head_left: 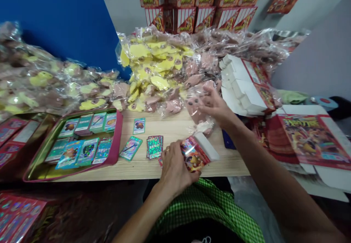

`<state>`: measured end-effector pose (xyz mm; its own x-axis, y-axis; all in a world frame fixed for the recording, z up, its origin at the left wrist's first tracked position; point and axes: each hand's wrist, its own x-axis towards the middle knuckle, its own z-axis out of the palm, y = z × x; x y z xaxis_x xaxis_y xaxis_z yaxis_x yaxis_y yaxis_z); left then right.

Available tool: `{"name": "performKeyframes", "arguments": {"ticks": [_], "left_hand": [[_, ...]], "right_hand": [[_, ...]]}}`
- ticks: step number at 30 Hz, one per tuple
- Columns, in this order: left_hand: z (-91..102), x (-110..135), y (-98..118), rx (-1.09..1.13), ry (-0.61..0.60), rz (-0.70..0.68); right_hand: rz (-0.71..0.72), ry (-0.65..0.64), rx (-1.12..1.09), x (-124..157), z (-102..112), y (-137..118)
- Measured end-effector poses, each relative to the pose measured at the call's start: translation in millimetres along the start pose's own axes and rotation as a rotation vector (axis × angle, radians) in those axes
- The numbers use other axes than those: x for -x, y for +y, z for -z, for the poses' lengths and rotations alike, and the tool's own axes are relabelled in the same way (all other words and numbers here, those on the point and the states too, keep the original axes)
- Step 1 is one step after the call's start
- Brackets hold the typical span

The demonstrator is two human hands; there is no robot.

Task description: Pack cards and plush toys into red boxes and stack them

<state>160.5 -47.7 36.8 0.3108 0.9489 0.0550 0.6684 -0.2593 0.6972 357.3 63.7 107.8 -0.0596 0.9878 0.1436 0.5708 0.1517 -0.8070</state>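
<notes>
- The left hand (175,167) is closed around a small red box (192,157), held at the near edge of the wooden table (175,131) with its white flap open.
- The right hand (216,105) grips a bagged pink toy (195,108) just above the box.
- A stack of cards (155,147) lies just left of the left hand.
- A red tray (116,140) of cards sits farther left.
- Bagged yellow toys (156,62) are heaped behind.

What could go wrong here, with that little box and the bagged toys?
The small red box, flap open, is held by the left hand at the edge of the table; it could drop. The right hand is at a pink bagged toy in the heap; neighbours might slide onto the loose cards.
</notes>
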Motion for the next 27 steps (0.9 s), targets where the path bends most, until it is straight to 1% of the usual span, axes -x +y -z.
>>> {"name": "performKeyframes", "arguments": {"ticks": [1,2,3,4,6,8,10,11,12,13,14,16,17,18,20,22,23,25,27], "left_hand": [[1.1,0,0,0.001,0.045,0.013],[1.5,0,-1,0.002,0.086,0.025],[1.1,0,-1,0.003,0.121,0.032],[0.0,0,0,0.006,0.152,0.035],[-3.5,1,1,0.015,0.202,0.037],[-7.5,3,4,0.03,0.259,0.058],[-10.8,6,7,0.044,0.292,0.07],[-12.0,8,9,0.052,0.299,0.064],[-12.8,10,10,0.06,0.305,0.052],[-13.3,11,12,0.067,0.311,0.035],[-13.5,11,12,0.072,0.321,0.019],[-13.1,9,11,0.078,0.364,0.008],[-12.6,8,10,0.075,0.386,0.012],[-12.1,7,8,0.065,0.401,0.015],[-10.9,6,6,0.036,0.423,0.006],[-9.6,6,6,0.003,0.44,-0.058],[-8.9,7,7,-0.009,0.454,-0.108],[-7.6,7,12,-0.011,0.49,-0.195],[-7.2,7,18,0.015,0.513,-0.21]], "right_hand": [[-0.011,0.036,-0.218,11,6,-2],[-0.025,0.062,-0.391,23,9,-5],[-0.039,0.086,-0.49,34,9,-7],[-0.052,0.127,-0.532,45,7,-9],[-0.062,0.283,-0.478,63,-3,-9],[-0.03,0.493,-0.321,76,-17,-7],[0.045,0.686,-0.206,85,-32,-3],[0.09,0.754,-0.19,90,-38,-1],[0.132,0.788,-0.186,94,-43,0],[0.169,0.785,-0.173,99,-46,-1],[0.19,0.735,-0.139,104,-48,-2],[0.203,0.57,-0.021,113,-44,-7],[0.205,0.506,0.05,117,-39,-10],[0.218,0.477,0.119,119,-32,-14],[0.294,0.474,0.263,121,-15,-23],[0.405,0.468,0.44,117,3,-31],[0.445,0.434,0.513,114,10,-34],[0.483,0.333,0.586,107,22,-40],[0.509,0.229,0.611,103,30,-44]]}}
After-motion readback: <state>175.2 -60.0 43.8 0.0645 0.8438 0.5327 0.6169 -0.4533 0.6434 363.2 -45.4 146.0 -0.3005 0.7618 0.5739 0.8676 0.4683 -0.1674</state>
